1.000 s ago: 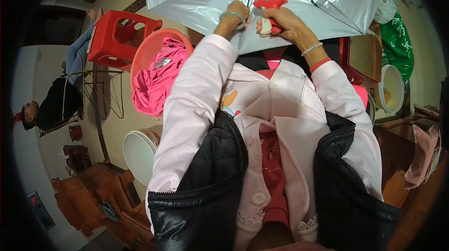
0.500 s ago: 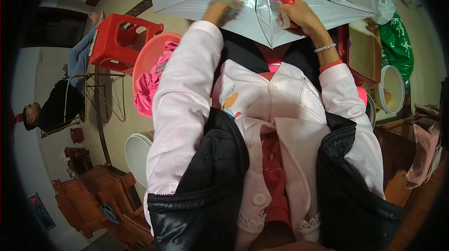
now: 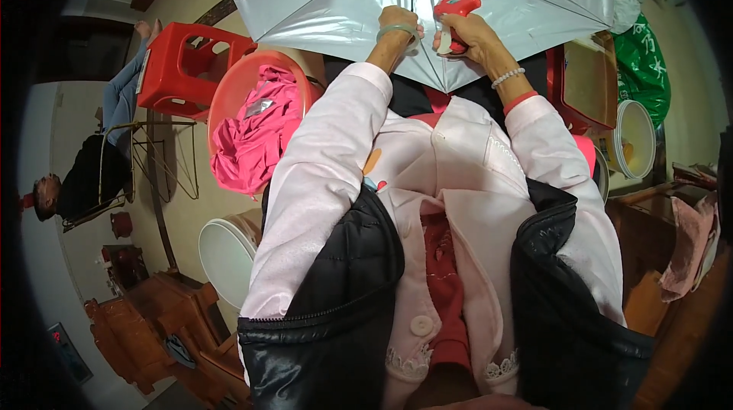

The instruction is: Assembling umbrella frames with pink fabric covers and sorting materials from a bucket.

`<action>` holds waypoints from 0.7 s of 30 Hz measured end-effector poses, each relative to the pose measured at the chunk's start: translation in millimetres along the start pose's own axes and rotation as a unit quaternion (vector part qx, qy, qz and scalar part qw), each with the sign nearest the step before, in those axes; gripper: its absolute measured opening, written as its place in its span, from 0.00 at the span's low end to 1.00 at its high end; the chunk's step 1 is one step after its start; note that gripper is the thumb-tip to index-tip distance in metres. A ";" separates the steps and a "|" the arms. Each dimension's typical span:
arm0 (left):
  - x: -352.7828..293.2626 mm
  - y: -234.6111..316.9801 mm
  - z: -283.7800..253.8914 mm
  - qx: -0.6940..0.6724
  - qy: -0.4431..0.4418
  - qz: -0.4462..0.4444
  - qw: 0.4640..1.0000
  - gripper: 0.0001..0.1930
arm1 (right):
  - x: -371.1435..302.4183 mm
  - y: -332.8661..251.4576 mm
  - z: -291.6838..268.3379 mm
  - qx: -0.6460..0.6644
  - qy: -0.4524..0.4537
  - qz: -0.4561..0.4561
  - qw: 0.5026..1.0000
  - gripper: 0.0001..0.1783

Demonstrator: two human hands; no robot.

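Observation:
A silver-lined umbrella canopy (image 3: pixel 305 20) with dark ribs spreads across my lap at the top of the view. My left hand (image 3: pixel 399 22), with a pale bangle at its wrist, is closed beside the middle rib; whatever its fingers pinch is hidden. Just to the right, my right hand (image 3: pixel 475 34) is wrapped round a red hand-held tool (image 3: pixel 458 5) with a pale lower part, its exact kind unclear. Both hands are over the canopy near its close edge, a small gap apart.
To the left, a red basin (image 3: pixel 294 66) holds pink cloth (image 3: pixel 259 135), near a red stool (image 3: pixel 179 66) and a white bucket (image 3: pixel 227 257). Another person (image 3: pixel 95 173) reclines at far left. On the right are a wooden drawer-like box (image 3: pixel 588 89), a pale bucket (image 3: pixel 635 139) and a green bag (image 3: pixel 644 74).
My left hand has moved right and slightly toward me, close to my right hand. The red tool has shifted slightly left and down. More of the basin shows.

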State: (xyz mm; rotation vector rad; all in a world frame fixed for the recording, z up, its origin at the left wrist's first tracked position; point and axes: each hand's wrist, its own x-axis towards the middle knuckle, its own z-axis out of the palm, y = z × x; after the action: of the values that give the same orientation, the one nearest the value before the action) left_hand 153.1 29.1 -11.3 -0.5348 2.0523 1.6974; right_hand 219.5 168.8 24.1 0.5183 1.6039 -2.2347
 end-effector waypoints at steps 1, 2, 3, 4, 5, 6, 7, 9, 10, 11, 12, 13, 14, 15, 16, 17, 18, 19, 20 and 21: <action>7.8 -9.7 -10.6 -0.006 0.011 -0.001 1.000 0.08 | -2.9 1.4 10.8 -0.007 -0.025 0.013 1.000 0.15; 18.0 -21.7 -22.1 0.111 0.025 0.057 0.992 0.07 | -6.1 3.1 21.3 -0.013 -0.051 0.026 0.998 0.15; 25.8 -32.8 -34.4 0.228 0.038 0.110 0.967 0.07 | -9.5 5.0 31.9 -0.020 -0.076 0.040 0.996 0.15; 24.9 -31.1 -29.7 0.345 0.035 0.167 0.923 0.07 | -10.5 4.6 29.2 -0.020 -0.071 0.039 0.997 0.15; 23.7 -29.3 -26.3 0.344 0.031 0.168 0.923 0.07 | -12.2 4.4 27.7 0.008 -0.062 0.034 0.997 0.15; 21.9 -28.3 -24.8 0.415 0.022 0.209 0.885 0.08 | -13.8 4.1 27.1 0.035 -0.055 0.029 0.997 0.15; 19.6 -28.0 -24.3 0.481 0.013 0.248 0.841 0.08 | -14.2 3.8 26.6 0.062 -0.048 0.025 0.997 0.15; 12.9 -28.7 -23.4 0.542 0.006 0.284 0.791 0.08 | -13.6 2.7 26.7 0.048 -0.016 0.013 0.999 0.15; 8.7 -29.2 -22.5 0.415 0.004 0.266 0.870 0.09 | -13.4 2.0 27.4 0.035 0.014 0.000 0.999 0.15; 3.4 -28.2 -21.1 0.278 0.001 0.242 0.930 0.10 | -12.3 1.6 27.5 0.023 0.044 -0.013 0.999 0.14; -2.0 -27.4 -20.6 0.135 -0.002 0.213 0.968 0.11 | -11.2 1.9 27.5 0.021 0.043 -0.013 0.999 0.14; -7.4 -26.3 -20.3 0.133 -0.001 0.212 0.968 0.11 | -10.0 3.0 26.9 0.019 0.023 -0.006 1.000 0.14; -18.3 -18.9 -15.3 0.078 0.008 0.176 0.981 0.11 | -8.9 3.7 21.8 0.019 0.007 0.000 1.000 0.14; -29.3 -10.8 -10.3 0.024 0.016 0.139 0.990 0.12 | -7.6 3.7 15.9 0.020 -0.007 0.006 1.000 0.14; -34.3 -9.8 -13.0 -0.033 0.033 0.099 0.994 0.13 | -9.7 2.8 18.2 0.019 -0.010 0.008 1.000 0.14; -34.4 -10.8 -15.3 -0.034 0.035 0.098 0.994 0.13 | -11.6 0.9 19.2 0.016 -0.024 0.017 0.999 0.14; -35.7 -9.9 -17.1 -0.023 0.029 0.108 0.993 0.13 | -13.6 -1.5 19.2 0.014 -0.038 0.025 0.999 0.14; -36.1 -9.2 -18.6 -0.013 0.023 0.118 0.993 0.12 | -15.4 -3.7 19.1 0.011 -0.052 0.034 0.998 0.14; -36.6 -8.7 -19.5 -0.002 0.016 0.129 0.992 0.11 | -16.8 -5.3 17.9 0.010 -0.052 0.034 0.998 0.14; -37.5 -8.7 -19.5 -0.003 0.017 0.129 0.992 0.11 | -18.1 -6.9 15.8 0.024 -0.062 0.048 0.997 0.13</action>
State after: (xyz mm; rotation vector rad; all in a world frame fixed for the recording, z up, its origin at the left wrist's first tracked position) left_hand 187.7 9.4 5.3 -0.3125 2.2203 1.8481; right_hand 230.6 157.0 43.2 0.4495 1.4381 -2.1934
